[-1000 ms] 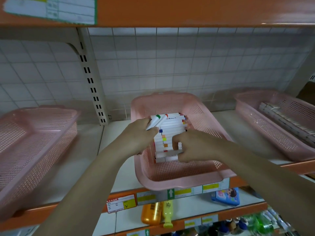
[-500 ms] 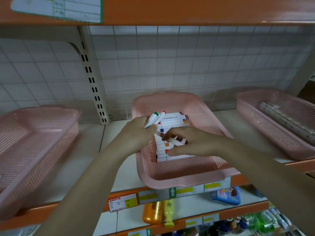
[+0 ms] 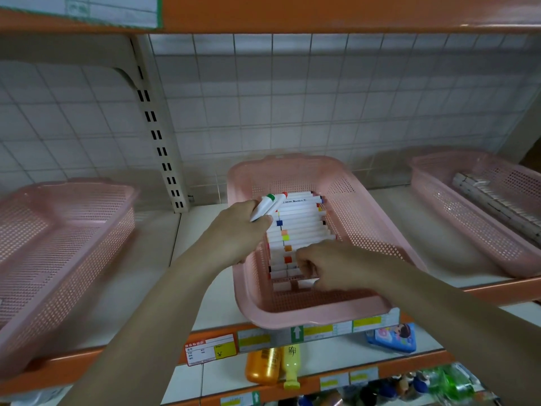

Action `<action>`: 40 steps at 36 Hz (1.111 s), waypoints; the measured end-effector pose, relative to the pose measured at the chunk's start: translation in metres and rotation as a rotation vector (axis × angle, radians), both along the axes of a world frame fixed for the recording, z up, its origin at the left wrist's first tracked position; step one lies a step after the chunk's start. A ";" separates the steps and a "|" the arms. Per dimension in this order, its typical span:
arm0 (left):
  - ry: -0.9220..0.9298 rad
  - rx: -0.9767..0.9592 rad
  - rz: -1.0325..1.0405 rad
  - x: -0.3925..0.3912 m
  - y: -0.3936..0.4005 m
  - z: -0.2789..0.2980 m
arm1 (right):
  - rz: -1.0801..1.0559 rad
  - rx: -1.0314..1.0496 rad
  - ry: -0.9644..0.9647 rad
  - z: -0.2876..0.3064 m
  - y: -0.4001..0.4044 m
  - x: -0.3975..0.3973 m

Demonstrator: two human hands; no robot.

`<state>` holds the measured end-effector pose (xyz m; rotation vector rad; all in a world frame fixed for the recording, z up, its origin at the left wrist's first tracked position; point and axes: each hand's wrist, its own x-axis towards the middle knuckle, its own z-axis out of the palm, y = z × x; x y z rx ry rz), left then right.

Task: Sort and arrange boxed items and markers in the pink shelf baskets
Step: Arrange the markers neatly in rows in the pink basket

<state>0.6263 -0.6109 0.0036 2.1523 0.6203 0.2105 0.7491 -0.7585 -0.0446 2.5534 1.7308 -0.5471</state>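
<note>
The shelf (image 3: pixel 409 230) is carrying three pink baskets, and the middle basket (image 3: pixel 360 200) is holding a row of white markers (image 3: pixel 301 218) lying side by side. The right hand (image 3: pixel 336 266) is reaching in, fingers curling onto the nearest markers. The left hand (image 3: pixel 234 232) is gripping two capped markers (image 3: pixel 268 205) at the basket's left rim.

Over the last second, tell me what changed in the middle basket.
The right hand opened its fist, fingered the markers, then slid toward the near end of the marker row, where its curled fingertips now press the nearest ones. Unchanged: the left hand holds two markers, green- and red-capped, over the middle basket; the side baskets stayed put.
</note>
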 end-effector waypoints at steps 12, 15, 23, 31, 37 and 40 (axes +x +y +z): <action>0.061 0.037 -0.004 0.006 -0.001 -0.002 | -0.002 0.074 -0.065 -0.008 0.001 0.009; 0.080 0.035 -0.025 0.006 0.000 -0.003 | -0.030 0.081 -0.058 -0.010 0.001 0.009; 0.126 0.033 -0.047 0.005 -0.003 -0.002 | -0.041 0.274 -0.114 0.012 0.000 0.003; 0.185 0.097 -0.158 0.005 -0.005 0.001 | 0.012 0.694 -0.246 0.024 0.004 0.006; 0.186 0.062 -0.194 0.003 -0.006 0.001 | 0.036 0.678 -0.251 0.031 0.005 0.009; 0.110 -0.010 -0.111 0.001 -0.003 0.002 | -0.010 0.552 -0.166 0.037 0.002 0.008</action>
